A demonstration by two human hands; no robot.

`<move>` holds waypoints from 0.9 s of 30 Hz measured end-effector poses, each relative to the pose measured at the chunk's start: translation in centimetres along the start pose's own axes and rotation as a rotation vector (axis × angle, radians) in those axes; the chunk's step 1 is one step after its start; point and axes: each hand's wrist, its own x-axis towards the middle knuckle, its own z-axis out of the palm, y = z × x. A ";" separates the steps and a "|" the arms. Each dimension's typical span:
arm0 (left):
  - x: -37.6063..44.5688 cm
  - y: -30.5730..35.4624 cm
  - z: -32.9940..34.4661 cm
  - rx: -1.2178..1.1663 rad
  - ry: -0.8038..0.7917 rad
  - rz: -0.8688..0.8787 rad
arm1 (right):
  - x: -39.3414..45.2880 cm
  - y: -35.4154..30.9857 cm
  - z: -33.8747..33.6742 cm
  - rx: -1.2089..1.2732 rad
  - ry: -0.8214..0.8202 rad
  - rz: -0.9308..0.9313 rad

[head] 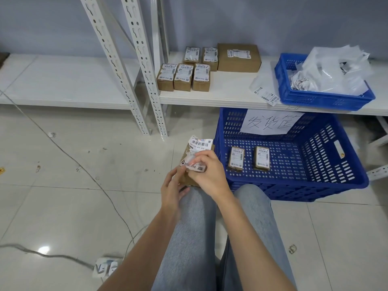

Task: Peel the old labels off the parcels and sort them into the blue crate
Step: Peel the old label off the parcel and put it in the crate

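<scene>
Resting on a knee, parcel (190,164) gripped by left hand (172,191) — right hand (207,173) pinching its label (199,143).

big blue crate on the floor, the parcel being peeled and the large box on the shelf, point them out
big blue crate (294,186): head view, front wall.
parcel (186,179): head view, brown side between the hands.
large box (238,65): head view, front face under its label.
</scene>
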 end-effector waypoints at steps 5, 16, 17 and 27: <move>0.3 0.7 0.2 -0.046 0.035 -0.061 | 0.7 0.0 -0.7 0.022 0.010 0.014; 1.3 2.3 1.3 0.159 0.037 -0.134 | 0.8 0.1 0.0 -0.064 0.048 0.003; 1.3 2.3 1.4 0.166 0.039 -0.132 | 0.8 0.1 0.0 -0.065 0.054 0.006; 0.3 1.7 2.0 0.133 0.113 -0.076 | 0.5 -1.2 0.2 -0.165 0.027 0.075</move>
